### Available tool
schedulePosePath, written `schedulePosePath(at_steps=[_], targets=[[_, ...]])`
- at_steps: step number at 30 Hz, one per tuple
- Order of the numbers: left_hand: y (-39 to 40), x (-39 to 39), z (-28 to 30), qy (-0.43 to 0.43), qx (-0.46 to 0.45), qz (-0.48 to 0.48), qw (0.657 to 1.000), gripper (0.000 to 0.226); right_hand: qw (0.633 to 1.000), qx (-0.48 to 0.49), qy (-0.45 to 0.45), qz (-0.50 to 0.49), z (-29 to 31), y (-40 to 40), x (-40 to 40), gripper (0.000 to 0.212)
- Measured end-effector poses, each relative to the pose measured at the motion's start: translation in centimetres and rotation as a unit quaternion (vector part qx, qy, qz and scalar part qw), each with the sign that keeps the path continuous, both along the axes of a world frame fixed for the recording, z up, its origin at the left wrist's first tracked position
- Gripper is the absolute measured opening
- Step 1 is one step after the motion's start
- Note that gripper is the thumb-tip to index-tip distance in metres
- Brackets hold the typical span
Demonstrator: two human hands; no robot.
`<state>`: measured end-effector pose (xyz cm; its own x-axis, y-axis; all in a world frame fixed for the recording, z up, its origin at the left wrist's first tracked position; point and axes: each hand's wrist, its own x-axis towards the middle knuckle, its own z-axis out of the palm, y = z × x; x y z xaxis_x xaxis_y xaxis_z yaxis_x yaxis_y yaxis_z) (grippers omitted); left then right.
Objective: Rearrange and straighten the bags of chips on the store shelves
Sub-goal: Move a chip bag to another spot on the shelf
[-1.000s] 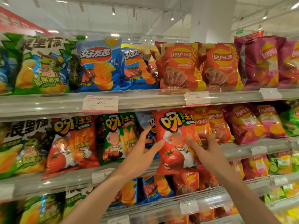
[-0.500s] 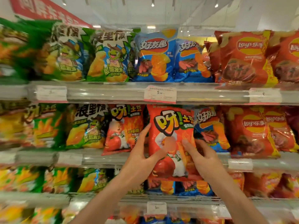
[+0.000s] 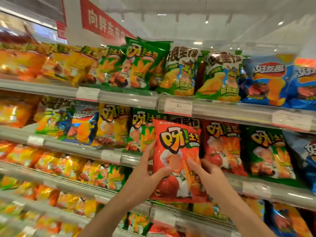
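Note:
I hold a red chip bag point(image 3: 177, 147) with a chef and tomato picture upright in front of the second shelf point(image 3: 136, 159). My left hand point(image 3: 145, 171) grips its left edge, thumb on the front. My right hand point(image 3: 206, 175) grips its lower right side, fingers over the front. Behind it, to the right, a matching red bag point(image 3: 222, 147) stands on the shelf, then a green one point(image 3: 268, 154). To the left of the held bag stands another green bag point(image 3: 140, 134).
The top shelf point(image 3: 130, 100) carries green, frog-print and blue bags point(image 3: 266, 81). Price tags point(image 3: 177, 106) line the shelf rails. Lower shelves hold yellow and orange bags point(image 3: 56, 165). A red banner point(image 3: 102, 24) hangs overhead at the left.
Both hands have carried the red bag leftward along the shelves; the view has swung left, and the Lay's bags have gone out of view on the right.

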<state>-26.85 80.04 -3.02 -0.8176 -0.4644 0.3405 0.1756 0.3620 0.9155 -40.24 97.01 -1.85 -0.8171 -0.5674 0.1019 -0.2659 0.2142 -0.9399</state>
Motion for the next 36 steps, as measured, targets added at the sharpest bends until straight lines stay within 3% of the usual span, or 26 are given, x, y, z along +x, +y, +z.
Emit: schedulePosePath(at_steps=[10, 18, 28, 36], targets=[[-15.4, 14.1, -0.7, 0.015, 0.029, 0.13, 0.991, 0.09, 0.992, 0.015, 0.004, 0.128, 0.0, -19.5, 10.0, 0.12], [-26.8, 19.6, -1.6, 0.036, 0.037, 0.228, 0.972, 0.09, 0.976, 0.003, 0.03, 0.217, -0.8, -33.9, 14.5, 0.114], [-43.4, 23.2, -0.5, 0.016, 0.013, 0.301, 0.953, 0.08, 0.951, 0.052, 0.151, 0.263, 0.4, -52.9, 17.1, 0.105], [-51.8, 23.9, -0.5, 0.019, -0.001, 0.311, 0.95, 0.084, 0.946, 0.084, 0.185, 0.254, 1.1, -60.8, 18.2, 0.102]])
